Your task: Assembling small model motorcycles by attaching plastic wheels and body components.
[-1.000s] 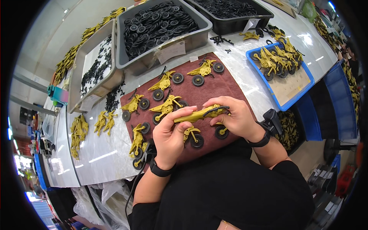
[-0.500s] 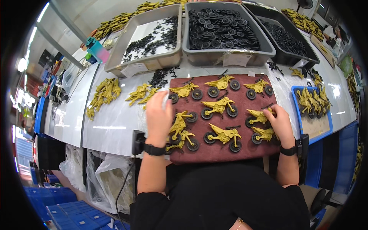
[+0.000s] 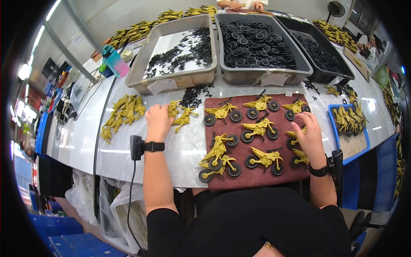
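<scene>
On a maroon mat (image 3: 233, 182) lie several yellow toy motorcycles (image 3: 265, 157) with black wheels, some with black handlebars fitted. My left hand (image 3: 159, 122) is left of the mat, fingers bent and apart at the edge of a few loose yellow motorcycle bodies (image 3: 185, 118); it partly covers them. Over the mat's right side, my right hand (image 3: 310, 135) has its thumb and fingers apart, holding nothing visible. Beneath it are a yellow motorcycle (image 3: 293, 141) and another (image 3: 302, 158), both partly hidden.
Behind the mat stand a grey bin (image 3: 141, 83) of small black parts, a grey bin (image 3: 239, 77) of black wheels and a black bin (image 3: 319, 73). A blue tray (image 3: 361, 150) holds motorcycles at right. Yellow bodies (image 3: 124, 111) and a bottle (image 3: 115, 62) are at left. Someone's hands (image 3: 258, 5) show beyond.
My left hand has moved left, off the mat's edge to the loose yellow bodies. My right hand has lifted from the motorcycle, its fingers spreading. The view has shifted.
</scene>
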### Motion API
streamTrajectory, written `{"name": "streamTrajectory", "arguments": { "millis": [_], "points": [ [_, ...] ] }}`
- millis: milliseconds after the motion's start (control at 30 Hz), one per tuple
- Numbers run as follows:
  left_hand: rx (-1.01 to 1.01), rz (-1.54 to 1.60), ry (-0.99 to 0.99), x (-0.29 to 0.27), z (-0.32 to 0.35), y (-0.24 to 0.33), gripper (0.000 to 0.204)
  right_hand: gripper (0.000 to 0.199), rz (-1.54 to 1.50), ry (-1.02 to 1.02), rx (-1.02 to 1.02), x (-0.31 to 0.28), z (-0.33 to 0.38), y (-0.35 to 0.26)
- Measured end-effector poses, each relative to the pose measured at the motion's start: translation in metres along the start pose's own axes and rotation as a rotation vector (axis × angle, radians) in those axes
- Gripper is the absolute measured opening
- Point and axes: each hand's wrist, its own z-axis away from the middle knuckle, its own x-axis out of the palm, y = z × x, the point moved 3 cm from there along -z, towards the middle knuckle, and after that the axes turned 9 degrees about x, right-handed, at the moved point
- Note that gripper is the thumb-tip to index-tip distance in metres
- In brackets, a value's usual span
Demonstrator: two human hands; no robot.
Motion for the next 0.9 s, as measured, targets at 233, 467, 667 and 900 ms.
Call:
{"name": "streamTrajectory", "arguments": {
  "millis": [233, 467, 667, 900],
  "points": [
    [0.246, 0.338, 0.151, -0.035, -0.028, 0.068, 0.041, 0.028, -0.347, -0.324, -0.028, 0.032, -0.031, -0.059],
    [0.431, 0.42, 0.041, -0.012, -0.038, 0.121, 0.035, 0.031, -0.215, -0.458, -0.183, 0.109, -0.068, -0.095],
    [0.419, 0.426, 0.081, -0.004, -0.032, 0.123, 0.034, 0.027, -0.082, -0.406, -0.282, 0.134, -0.073, -0.103],
    [0.472, 0.44, 0.133, -0.002, -0.031, 0.122, 0.033, 0.025, -0.109, -0.392, -0.294, 0.144, -0.07, -0.102]
  ]
}}
